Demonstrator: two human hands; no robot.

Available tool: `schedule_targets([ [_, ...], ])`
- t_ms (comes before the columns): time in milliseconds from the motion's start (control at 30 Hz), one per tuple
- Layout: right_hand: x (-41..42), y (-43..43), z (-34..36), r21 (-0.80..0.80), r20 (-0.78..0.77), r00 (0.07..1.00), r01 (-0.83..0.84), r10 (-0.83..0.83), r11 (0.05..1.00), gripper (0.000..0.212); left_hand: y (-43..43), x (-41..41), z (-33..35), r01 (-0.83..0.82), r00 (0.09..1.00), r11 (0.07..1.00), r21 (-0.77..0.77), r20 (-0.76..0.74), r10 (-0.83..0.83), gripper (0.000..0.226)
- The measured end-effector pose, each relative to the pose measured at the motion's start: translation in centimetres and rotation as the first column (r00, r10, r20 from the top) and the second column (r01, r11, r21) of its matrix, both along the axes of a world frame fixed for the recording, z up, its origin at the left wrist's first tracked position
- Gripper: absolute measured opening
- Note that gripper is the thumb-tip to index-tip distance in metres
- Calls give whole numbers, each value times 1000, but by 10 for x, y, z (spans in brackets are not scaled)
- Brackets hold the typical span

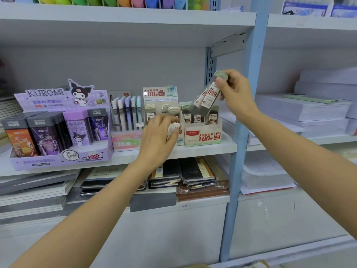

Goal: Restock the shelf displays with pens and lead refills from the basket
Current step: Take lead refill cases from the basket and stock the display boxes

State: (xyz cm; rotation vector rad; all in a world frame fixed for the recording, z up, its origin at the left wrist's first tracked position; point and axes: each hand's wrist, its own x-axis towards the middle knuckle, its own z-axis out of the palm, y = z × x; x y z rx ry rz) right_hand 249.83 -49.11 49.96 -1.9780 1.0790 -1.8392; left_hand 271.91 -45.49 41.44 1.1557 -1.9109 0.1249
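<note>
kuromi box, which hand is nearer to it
Left. The left hand is at the 0.5 box, with only the pen display between it and the kuromi box. The right hand is farther right, holding refills above the 0.7 box.

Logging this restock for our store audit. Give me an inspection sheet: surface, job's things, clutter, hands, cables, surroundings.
Surface: white shelf holding display boxes.
Job's things: lead refill cases tilted above the 0.7 display box; 0.5 display box left of it; pen display further left.
Clutter: nothing seen.
Hands: right hand pinches the refill cases at their cap end; left hand at the 0.5 box, blurred, grip unclear.
Cables: nothing seen.
Surroundings: notebooks below; paper stacks at right.
</note>
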Motion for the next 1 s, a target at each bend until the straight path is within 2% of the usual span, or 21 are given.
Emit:
schedule_targets([
  [67, -5, -6, 1, -64, -48, 993, 103, -106, 993, 11, -4, 1, -4, -69, 980, 997, -22, 186, 72, 48],
  [167, -2, -13, -8, -85, -148, 973, 167, -178, 982, 14, -13, -6, -12, -154, 888, 987, -38, 433, 155, 65],
  [233, 3, -17, -15, -85, -216, 959, 171, -185, 982, 17, -17, -12, -15, -174, 850, 983, -57, 495, 179, 70],
  [367, 12, -22, -26, -111, -355, 914, 164, -193, 980, 19, -20, -12, -18, -166, 855, 981, -99, 482, 194, 71],
  [633, -3, -28, -20, -47, -541, 824, 166, -165, 985, 21, -20, -8, -18, -145, 851, 981, -132, 489, 192, 71],
  [800, 10, -34, -30, -7, -491, 857, 177, -158, 984, 25, -20, -8, -19, -155, 848, 979, -136, 489, 202, 72],
  [900, 9, -38, -38, -71, -516, 820, 248, -248, 966, 21, -20, -8, -19, -146, 850, 980, -138, 489, 195, 72],
  [1000, 9, -38, -44, -93, -555, 787, 265, -271, 960, 29, -19, -8, -18, -141, 852, 983, -119, 491, 182, 72],
])
